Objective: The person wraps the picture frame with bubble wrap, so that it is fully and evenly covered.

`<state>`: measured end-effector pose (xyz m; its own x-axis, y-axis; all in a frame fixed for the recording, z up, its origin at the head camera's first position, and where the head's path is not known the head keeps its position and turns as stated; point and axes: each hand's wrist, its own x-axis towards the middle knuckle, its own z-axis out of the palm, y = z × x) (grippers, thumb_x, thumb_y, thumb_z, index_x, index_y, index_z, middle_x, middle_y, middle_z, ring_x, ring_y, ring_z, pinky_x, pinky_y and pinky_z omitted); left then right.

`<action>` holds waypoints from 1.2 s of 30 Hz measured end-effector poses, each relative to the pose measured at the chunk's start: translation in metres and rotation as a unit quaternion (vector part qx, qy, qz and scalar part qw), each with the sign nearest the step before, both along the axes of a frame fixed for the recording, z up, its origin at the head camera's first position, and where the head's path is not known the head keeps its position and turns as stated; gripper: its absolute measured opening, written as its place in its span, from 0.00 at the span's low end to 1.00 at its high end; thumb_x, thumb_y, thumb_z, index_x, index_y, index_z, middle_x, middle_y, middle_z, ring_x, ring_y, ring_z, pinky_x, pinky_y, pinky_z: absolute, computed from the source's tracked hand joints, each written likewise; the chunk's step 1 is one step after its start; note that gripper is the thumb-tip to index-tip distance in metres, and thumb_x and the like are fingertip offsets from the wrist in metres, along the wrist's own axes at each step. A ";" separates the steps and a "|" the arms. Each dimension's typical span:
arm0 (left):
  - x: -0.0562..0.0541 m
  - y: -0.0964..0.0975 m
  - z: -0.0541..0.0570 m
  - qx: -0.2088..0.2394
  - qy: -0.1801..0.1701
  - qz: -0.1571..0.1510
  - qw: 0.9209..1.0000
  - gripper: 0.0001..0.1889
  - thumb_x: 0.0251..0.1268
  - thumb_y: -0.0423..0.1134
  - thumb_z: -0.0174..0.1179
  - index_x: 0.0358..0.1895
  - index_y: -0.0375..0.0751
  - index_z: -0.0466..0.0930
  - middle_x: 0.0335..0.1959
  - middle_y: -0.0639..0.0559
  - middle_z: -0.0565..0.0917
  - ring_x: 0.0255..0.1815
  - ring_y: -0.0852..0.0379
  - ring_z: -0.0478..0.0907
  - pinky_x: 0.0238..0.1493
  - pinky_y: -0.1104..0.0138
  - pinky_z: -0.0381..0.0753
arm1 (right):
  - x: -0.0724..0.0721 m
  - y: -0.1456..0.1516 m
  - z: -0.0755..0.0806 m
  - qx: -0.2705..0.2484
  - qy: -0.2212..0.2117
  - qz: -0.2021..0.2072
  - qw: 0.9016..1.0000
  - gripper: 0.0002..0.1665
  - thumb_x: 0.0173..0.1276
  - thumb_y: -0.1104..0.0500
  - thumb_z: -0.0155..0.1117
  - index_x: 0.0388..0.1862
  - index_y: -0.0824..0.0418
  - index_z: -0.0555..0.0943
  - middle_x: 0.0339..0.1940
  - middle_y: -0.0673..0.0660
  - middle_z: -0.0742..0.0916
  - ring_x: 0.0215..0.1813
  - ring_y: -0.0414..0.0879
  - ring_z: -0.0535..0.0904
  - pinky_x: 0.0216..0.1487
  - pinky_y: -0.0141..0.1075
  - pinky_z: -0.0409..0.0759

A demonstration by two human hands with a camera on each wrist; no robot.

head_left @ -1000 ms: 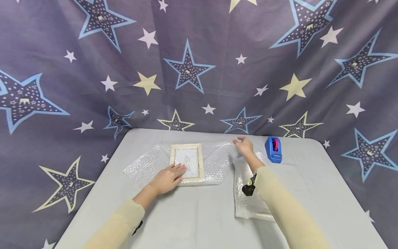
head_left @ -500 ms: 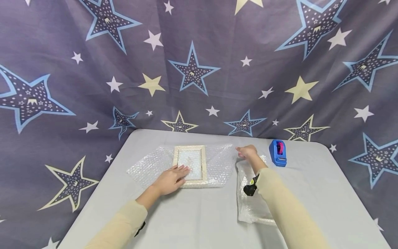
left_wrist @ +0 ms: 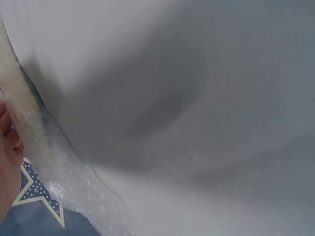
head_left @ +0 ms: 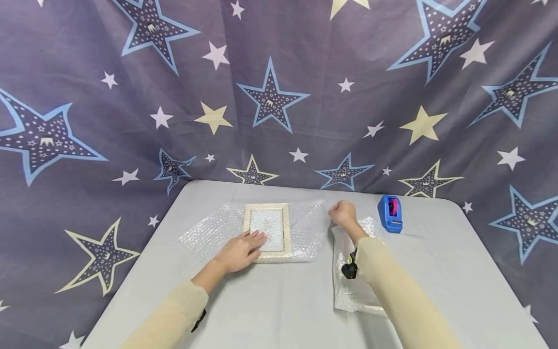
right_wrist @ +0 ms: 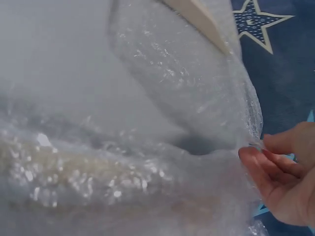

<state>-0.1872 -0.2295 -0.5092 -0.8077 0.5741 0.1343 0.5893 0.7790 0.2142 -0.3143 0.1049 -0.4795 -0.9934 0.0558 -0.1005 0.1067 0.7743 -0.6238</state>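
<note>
A light-coloured picture frame lies on a spread sheet of bubble wrap, which reaches out to both sides of it. The left hand rests flat on the frame's lower left part, fingers extended over its pane. At the sheet's far right corner, the right hand pinches the edge of the bubble wrap. The right wrist view shows that hand with thumb and fingertips closed on the clear film, and a corner of the frame beyond. Only part of the left hand shows in its wrist view.
A second flat item in bubble wrap lies under the right forearm. A blue tape dispenser with a pink core stands at the back right of the grey-white table. A star-patterned curtain hangs behind.
The right hand's fingers, looser a second ago, have closed at the wrap's right corner. The left hand stays on the frame. The head view has shifted slightly.
</note>
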 end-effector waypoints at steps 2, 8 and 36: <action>0.000 -0.002 -0.001 -0.001 0.002 0.007 1.000 0.24 0.70 0.43 0.51 0.66 0.39 0.70 0.67 0.45 0.74 0.70 0.43 0.70 0.74 0.49 0.64 | 0.006 -0.004 0.009 -0.092 -0.013 -0.023 0.995 0.07 0.51 0.68 0.65 0.30 0.69 0.85 0.18 0.55 0.87 0.21 0.40 0.81 0.30 0.33 0.85; 0.005 -0.006 -0.002 0.004 0.014 0.014 1.000 0.24 0.69 0.43 0.52 0.67 0.41 0.71 0.67 0.47 0.75 0.70 0.45 0.70 0.74 0.50 0.64 | 0.001 -0.005 0.012 -0.313 -0.058 -0.062 0.946 0.09 0.55 0.73 0.57 0.35 0.77 0.79 0.20 0.63 0.87 0.19 0.43 0.84 0.31 0.37 0.88; 0.010 0.012 -0.006 0.015 0.056 -0.026 0.998 0.23 0.65 0.40 0.54 0.63 0.38 0.74 0.62 0.44 0.79 0.65 0.41 0.75 0.69 0.47 0.69 | 0.051 -0.141 0.026 -0.393 -0.038 0.040 0.918 0.12 0.62 0.71 0.64 0.44 0.76 0.83 0.37 0.69 0.89 0.19 0.34 0.80 0.32 0.32 0.88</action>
<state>-0.1770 -0.2171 -0.5157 -0.7563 0.6088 0.2394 0.6498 0.7414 0.1674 -0.2634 -0.0359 -0.4539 -0.9796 -0.1365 -0.1473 0.1349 0.0959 -0.9862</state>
